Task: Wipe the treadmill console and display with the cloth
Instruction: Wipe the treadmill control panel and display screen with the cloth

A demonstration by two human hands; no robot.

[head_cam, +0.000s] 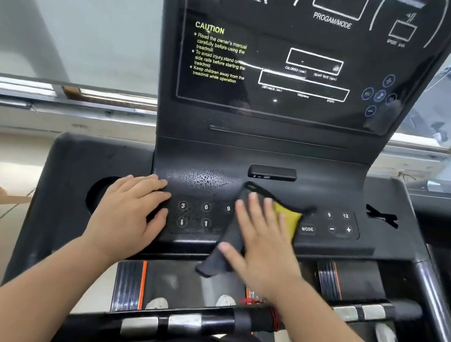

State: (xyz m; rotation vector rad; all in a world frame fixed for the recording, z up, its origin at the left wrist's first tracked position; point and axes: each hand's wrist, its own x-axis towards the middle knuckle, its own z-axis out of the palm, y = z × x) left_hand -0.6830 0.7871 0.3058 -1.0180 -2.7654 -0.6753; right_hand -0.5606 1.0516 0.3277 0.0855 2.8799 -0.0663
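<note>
Our right hand (261,246) lies flat on the cloth (288,220), fingers straight and slightly spread, pressing it onto the middle of the console (382,247). The cloth is yellow with a dark border; it sits between the numbered incline buttons (194,214) and the MODE button (307,229), and a dark end of it hangs over the console's near edge under our thumb. Our left hand (127,212) rests palm down on the console just left of the incline buttons, fingers straight and close together, holding nothing. Beyond its fingertips, toward the console's far edge, a patch of droplets (205,178) beads on the black surface, just left of the cloth's far corner. A round cup hole (99,193) opens near the console's left edge. The display (293,63) stands upright behind the console, dark, with yellow caution text at its left and white outlined boxes. A handlebar (184,322) with metal pads crosses below our wrists.
</note>
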